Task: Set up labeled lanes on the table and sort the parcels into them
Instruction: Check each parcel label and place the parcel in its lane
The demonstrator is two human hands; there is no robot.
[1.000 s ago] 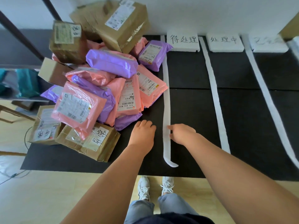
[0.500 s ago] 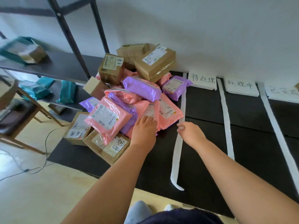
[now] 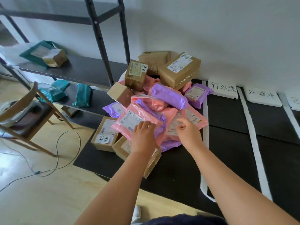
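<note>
A heap of parcels covers the left end of the black table (image 3: pixel 227 143): pink and purple mailer bags with brown cardboard boxes around and above them. My left hand (image 3: pixel 143 137) rests with fingers spread on the near edge of a pink mailer (image 3: pixel 129 120). My right hand (image 3: pixel 188 132) hovers with loosely curled fingers over another pink mailer (image 3: pixel 193 117), holding nothing. White tape strips (image 3: pixel 205 127) mark lanes on the table. White label cards with handwriting (image 3: pixel 223 88) (image 3: pixel 262 95) lie at the far end of the lanes by the wall.
A dark metal shelf rack (image 3: pixel 78 70) stands left of the table, with teal mailers (image 3: pixel 82 97) and a box on it. A wooden chair (image 3: pixel 27 114) and a loose cable (image 3: pixel 58 153) occupy the wooden floor at left. The wall runs behind the table.
Both hands left the white tape strip and moved left onto the parcel heap. My view swung up and to the left, bringing the shelf rack and chair into sight.
</note>
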